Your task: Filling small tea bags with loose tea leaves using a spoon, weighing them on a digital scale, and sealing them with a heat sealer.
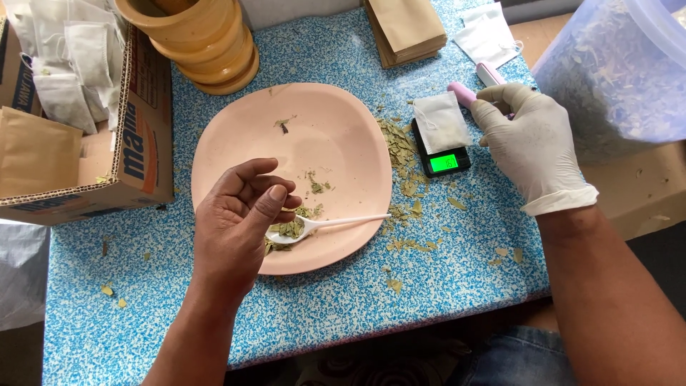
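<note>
- Left hand (239,214), bare, lower centre: fingers curled, pinching dried leaf fragments (289,229) over the white plastic spoon (321,224).
- Tabletop (321,314): blue-and-white speckled.
- Pink plate (336,143), frame centre: carries the spoon and scattered leaves.
- Right hand (529,143), white-gloved, upper right: fingers closed around a pink tool (463,93).
- Small black scale (441,159), right of the plate: white sachet (441,121) rests on it.

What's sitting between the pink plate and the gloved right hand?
In the head view, a small black scale with a white sachet on top, and scattered dried leaves, lie between the pink plate and the right hand.
</note>
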